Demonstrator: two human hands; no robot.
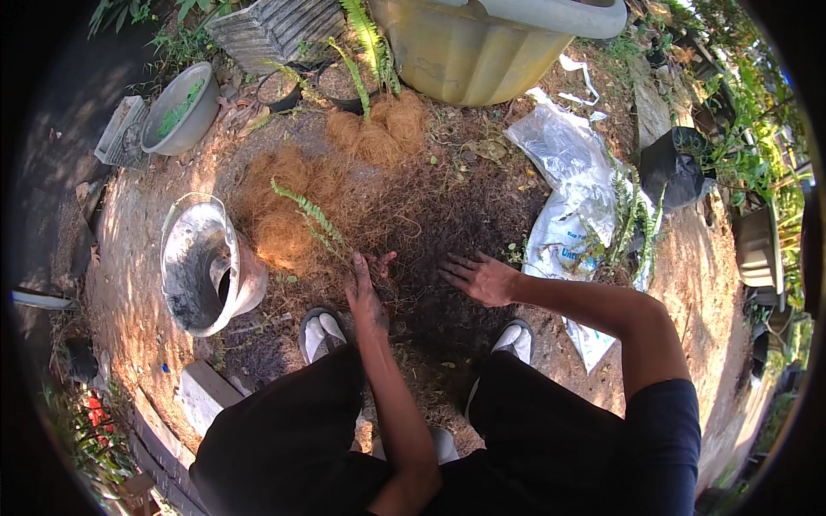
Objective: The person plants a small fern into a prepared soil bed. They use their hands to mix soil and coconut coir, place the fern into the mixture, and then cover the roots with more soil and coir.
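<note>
My left hand [366, 295] is upright on its edge at the base of a small fern [314, 219], whose frond leans up and left. Its fingers seem closed about the fern's root end, though the grip is partly hidden. My right hand [483, 279] lies palm down with spread fingers on dark soil [445, 322], holding nothing. Between the hands is a small reddish-brown piece [386, 263]. Balls of brown coconut fibre [284, 240] lie beyond my left hand, and more fibre balls [377, 135] sit farther off, one near a taller fern frond.
A white bucket [248, 277] stands at left. A plastic sack [568, 219] with ferns [629, 232] on it lies at right. Farther off are a large yellowish planter [477, 58], a grey basin [200, 119] and black pots [279, 97]. A concrete block [203, 393] lies lower left.
</note>
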